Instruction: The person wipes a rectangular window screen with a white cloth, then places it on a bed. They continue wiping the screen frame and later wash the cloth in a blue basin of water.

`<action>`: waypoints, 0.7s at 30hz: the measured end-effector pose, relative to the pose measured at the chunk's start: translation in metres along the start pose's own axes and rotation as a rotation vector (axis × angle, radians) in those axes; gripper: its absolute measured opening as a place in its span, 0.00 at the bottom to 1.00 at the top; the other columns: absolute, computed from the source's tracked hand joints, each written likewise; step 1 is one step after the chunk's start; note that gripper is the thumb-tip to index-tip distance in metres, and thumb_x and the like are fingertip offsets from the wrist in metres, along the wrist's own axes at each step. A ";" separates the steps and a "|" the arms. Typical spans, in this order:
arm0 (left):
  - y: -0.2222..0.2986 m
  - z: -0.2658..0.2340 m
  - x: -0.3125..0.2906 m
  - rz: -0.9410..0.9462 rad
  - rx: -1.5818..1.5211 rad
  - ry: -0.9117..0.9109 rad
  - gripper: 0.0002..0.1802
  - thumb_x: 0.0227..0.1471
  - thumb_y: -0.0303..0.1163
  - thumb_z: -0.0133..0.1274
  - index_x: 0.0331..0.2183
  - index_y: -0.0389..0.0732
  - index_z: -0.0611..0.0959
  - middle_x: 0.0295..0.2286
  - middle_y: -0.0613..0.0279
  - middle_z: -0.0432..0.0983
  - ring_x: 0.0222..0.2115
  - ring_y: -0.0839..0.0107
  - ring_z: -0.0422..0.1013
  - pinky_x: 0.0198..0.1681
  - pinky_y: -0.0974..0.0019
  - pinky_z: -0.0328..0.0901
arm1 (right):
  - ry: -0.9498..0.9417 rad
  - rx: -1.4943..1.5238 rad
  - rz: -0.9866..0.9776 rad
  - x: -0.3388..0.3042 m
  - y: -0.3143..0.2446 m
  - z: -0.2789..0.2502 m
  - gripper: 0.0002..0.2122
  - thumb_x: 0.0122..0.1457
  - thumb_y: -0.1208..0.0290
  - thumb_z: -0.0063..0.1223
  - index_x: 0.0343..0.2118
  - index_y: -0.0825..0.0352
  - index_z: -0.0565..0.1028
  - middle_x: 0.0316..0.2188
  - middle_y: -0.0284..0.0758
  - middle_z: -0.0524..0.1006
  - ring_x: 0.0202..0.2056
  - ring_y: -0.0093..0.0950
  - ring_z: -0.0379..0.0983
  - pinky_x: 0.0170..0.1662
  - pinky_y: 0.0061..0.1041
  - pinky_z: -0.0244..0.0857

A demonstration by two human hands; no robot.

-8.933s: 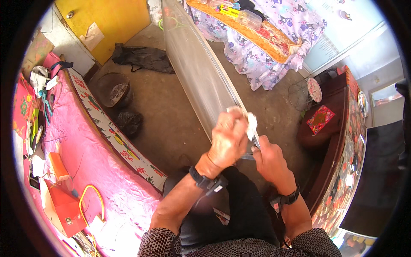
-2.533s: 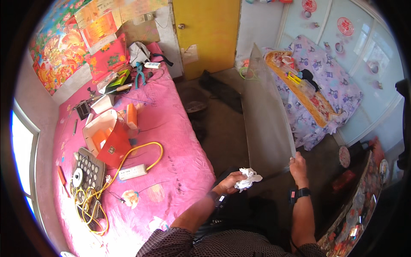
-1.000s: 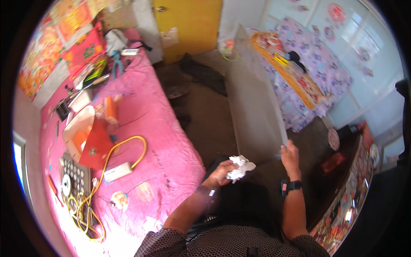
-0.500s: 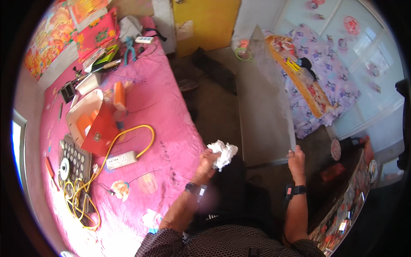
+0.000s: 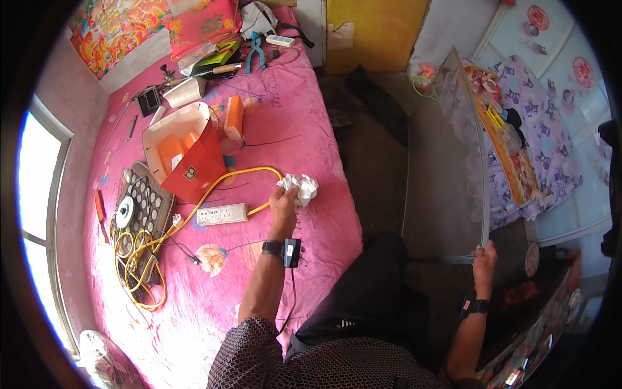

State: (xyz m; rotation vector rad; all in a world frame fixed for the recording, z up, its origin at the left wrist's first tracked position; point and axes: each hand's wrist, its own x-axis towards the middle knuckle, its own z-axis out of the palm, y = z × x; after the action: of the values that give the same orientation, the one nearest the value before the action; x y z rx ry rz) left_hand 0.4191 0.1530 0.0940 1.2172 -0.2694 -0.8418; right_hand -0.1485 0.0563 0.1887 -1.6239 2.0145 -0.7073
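Note:
My left hand (image 5: 284,206) is closed around a crumpled white wad (image 5: 300,189), tissue or thin cloth, above the pink bedspread (image 5: 317,240). A white power strip (image 5: 222,214) with a yellow cord (image 5: 220,180) lies beside that hand. My right hand (image 5: 483,257) grips the near corner of a thin-framed, see-through grey panel (image 5: 447,168). Whether it is mesh or glass, I cannot tell. The panel stands tilted over the dark floor, its far end near the patterned purple cloth.
On the bed stand a red box (image 5: 197,170) and an orange box (image 5: 234,118); blue-handled pliers (image 5: 255,53) lie farther back. A yellow door (image 5: 369,32) is at the back. Dark cloth (image 5: 379,97) lies on the floor. An orange tray (image 5: 502,136) rests on purple cloth (image 5: 551,129).
My left hand has moved with the white wad from the bed's edge to over the bedspread, by the power strip. My right hand still holds the panel's corner. The view has turned left.

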 end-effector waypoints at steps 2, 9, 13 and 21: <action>0.008 0.000 0.017 -0.035 0.003 0.076 0.09 0.64 0.30 0.62 0.42 0.34 0.87 0.33 0.65 0.84 0.30 0.77 0.77 0.33 0.68 0.69 | -0.006 0.017 -0.081 -0.001 -0.001 0.000 0.04 0.75 0.77 0.51 0.44 0.73 0.72 0.32 0.43 0.79 0.35 0.36 0.78 0.43 0.40 0.72; 0.057 -0.013 0.096 0.404 0.722 0.380 0.22 0.69 0.46 0.62 0.46 0.33 0.83 0.35 0.45 0.82 0.35 0.49 0.79 0.41 0.48 0.73 | -0.040 -0.084 0.033 -0.002 -0.008 -0.005 0.05 0.75 0.77 0.51 0.43 0.74 0.71 0.32 0.45 0.79 0.35 0.37 0.78 0.43 0.41 0.72; 0.022 -0.013 0.052 0.532 1.071 0.470 0.17 0.65 0.39 0.64 0.47 0.37 0.80 0.37 0.39 0.78 0.38 0.36 0.77 0.41 0.40 0.71 | -0.006 0.030 -0.022 -0.002 -0.007 -0.005 0.04 0.75 0.77 0.52 0.44 0.74 0.73 0.33 0.44 0.80 0.35 0.35 0.79 0.42 0.40 0.72; -0.061 0.031 -0.098 0.846 0.966 -0.127 0.05 0.59 0.25 0.64 0.36 0.42 0.83 0.31 0.47 0.77 0.29 0.42 0.76 0.31 0.42 0.71 | -0.112 -0.062 0.106 0.014 -0.004 -0.013 0.09 0.67 0.77 0.58 0.47 0.72 0.83 0.34 0.50 0.85 0.37 0.46 0.85 0.44 0.44 0.77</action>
State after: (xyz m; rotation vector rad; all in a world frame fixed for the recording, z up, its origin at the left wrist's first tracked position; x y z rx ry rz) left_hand 0.3083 0.1926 0.0736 1.7079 -1.2967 0.0120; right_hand -0.1566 0.0435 0.2012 -1.5424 2.0429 -0.5091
